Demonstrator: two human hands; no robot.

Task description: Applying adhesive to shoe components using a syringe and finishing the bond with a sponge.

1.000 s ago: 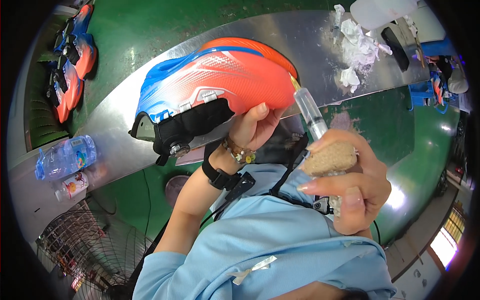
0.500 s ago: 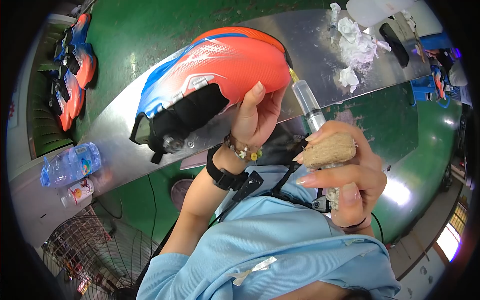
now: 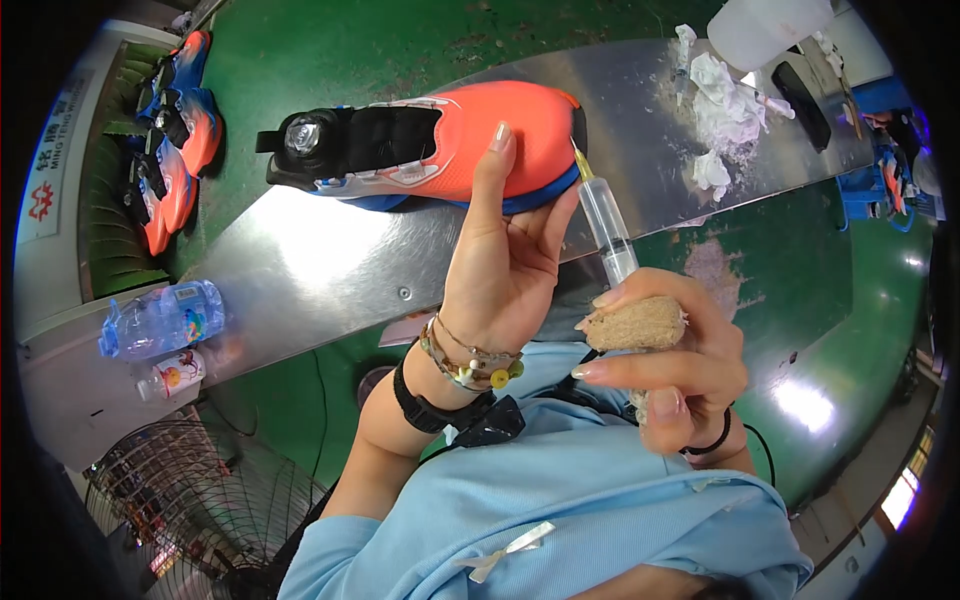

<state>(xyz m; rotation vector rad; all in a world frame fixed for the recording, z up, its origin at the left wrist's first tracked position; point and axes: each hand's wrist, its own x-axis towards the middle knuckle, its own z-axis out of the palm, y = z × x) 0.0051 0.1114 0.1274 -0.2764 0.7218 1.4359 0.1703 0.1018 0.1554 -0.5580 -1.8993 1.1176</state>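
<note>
My left hand grips an orange and blue sports shoe by its toe end, thumb over the upper and fingers beneath. The shoe's upper and black opening face up, its heel pointing left. In my right hand is a clear syringe with a yellow-based needle. The needle's tip is at the toe's edge; whether it touches cannot be told. A rough tan block is also held between the fingers of my right hand. The syringe's lower end is hidden behind that hand.
Below the shoe is a metal table. Crumpled white paper, a black phone and a white container are at far right. Plastic bottles stand left, above a wire fan. More shoes sit on a green rack.
My left hand has turned the shoe from its tilted side view to upper-side up and levelled it. My right hand, with syringe and block, has shifted slightly left and nearer me.
</note>
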